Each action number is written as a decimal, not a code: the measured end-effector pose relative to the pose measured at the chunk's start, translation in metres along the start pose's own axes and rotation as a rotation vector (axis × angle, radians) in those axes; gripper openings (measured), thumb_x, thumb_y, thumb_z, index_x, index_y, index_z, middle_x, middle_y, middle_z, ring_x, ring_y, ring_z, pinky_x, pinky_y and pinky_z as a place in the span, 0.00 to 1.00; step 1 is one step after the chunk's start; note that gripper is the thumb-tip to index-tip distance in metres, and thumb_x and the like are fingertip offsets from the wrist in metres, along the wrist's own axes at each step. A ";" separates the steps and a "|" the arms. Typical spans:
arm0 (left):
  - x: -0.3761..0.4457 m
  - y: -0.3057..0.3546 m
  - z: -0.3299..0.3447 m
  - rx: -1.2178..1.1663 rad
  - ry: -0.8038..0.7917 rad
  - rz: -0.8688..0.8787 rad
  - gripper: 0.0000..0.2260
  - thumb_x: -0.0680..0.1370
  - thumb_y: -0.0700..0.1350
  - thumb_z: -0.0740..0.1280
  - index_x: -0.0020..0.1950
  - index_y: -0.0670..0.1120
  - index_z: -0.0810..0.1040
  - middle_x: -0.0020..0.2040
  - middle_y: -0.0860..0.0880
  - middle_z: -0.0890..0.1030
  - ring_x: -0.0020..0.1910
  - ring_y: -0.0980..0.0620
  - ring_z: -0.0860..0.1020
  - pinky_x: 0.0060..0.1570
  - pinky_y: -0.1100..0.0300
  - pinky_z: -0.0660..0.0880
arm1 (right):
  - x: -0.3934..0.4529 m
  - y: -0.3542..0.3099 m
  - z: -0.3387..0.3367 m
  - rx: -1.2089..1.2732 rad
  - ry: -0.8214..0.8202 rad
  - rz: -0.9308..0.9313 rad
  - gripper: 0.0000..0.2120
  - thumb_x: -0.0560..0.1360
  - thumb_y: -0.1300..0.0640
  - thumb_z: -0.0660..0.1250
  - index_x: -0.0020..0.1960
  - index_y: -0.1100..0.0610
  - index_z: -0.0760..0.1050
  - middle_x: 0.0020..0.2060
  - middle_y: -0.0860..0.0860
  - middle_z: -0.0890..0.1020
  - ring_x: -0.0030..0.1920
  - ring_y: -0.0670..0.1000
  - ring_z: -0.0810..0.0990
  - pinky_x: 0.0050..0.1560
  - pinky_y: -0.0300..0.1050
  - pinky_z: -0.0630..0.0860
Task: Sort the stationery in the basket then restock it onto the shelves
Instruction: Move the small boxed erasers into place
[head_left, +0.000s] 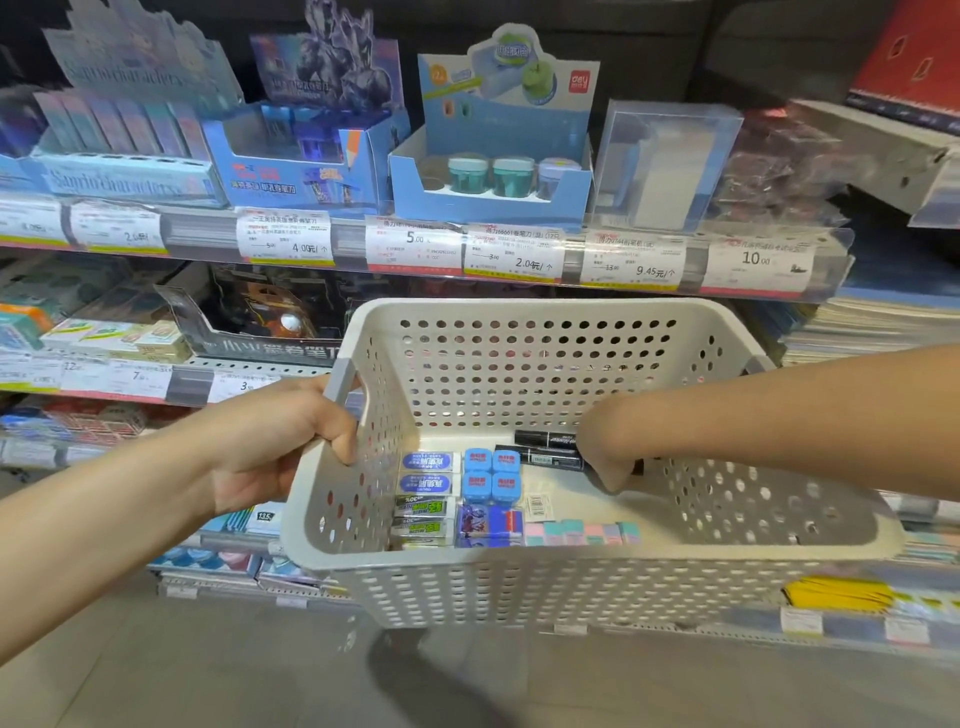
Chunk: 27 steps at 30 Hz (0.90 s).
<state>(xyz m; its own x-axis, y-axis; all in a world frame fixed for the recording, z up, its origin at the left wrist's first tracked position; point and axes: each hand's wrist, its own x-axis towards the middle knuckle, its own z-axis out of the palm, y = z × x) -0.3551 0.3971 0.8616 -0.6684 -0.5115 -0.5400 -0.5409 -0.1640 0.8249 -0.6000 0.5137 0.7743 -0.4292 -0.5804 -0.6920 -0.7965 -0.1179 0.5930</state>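
A white perforated basket (519, 582) is held up in front of the shelves. My left hand (270, 441) grips its left rim. Inside lie white-and-blue erasers (430, 472), green-labelled erasers (423, 519), several blue cube sharpeners (491, 474), a purple and blue box (488, 525), a row of pink and teal erasers (582, 532) and black markers (545, 449). My right hand (605, 457) reaches down into the basket and its fingers close on the black markers; the fingertips are hidden.
The shelves behind carry display boxes: pencil packs (124, 156), a blue sharpener box (306, 166), a box of round teal sharpeners (493, 176), a clear case (660, 166). Price tags (514, 254) line the shelf edge. Notebooks (872, 322) are stacked at right.
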 end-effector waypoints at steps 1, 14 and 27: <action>0.001 0.000 0.001 0.002 -0.007 0.003 0.30 0.55 0.33 0.61 0.57 0.44 0.78 0.49 0.29 0.80 0.40 0.38 0.79 0.44 0.49 0.75 | 0.001 0.000 0.000 -0.002 -0.038 0.006 0.06 0.75 0.53 0.59 0.48 0.53 0.73 0.34 0.50 0.72 0.31 0.50 0.68 0.33 0.42 0.66; 0.011 0.002 0.006 -0.018 -0.053 0.005 0.32 0.55 0.32 0.60 0.58 0.43 0.77 0.49 0.30 0.81 0.41 0.37 0.80 0.33 0.51 0.80 | -0.080 0.038 -0.008 0.279 -0.046 0.047 0.14 0.76 0.43 0.59 0.40 0.52 0.71 0.36 0.48 0.72 0.31 0.48 0.68 0.32 0.41 0.64; 0.024 -0.016 0.026 0.091 -0.094 -0.038 0.31 0.55 0.33 0.62 0.56 0.47 0.78 0.42 0.37 0.78 0.38 0.42 0.78 0.39 0.52 0.78 | -0.154 0.070 0.047 0.938 0.352 0.056 0.11 0.73 0.44 0.63 0.41 0.50 0.67 0.35 0.48 0.77 0.34 0.45 0.76 0.34 0.40 0.72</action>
<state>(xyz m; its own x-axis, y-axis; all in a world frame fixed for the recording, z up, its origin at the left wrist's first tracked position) -0.3758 0.4095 0.8315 -0.6892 -0.4244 -0.5873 -0.6078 -0.1027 0.7874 -0.6096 0.6326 0.9036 -0.4470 -0.7886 -0.4222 -0.8577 0.5119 -0.0481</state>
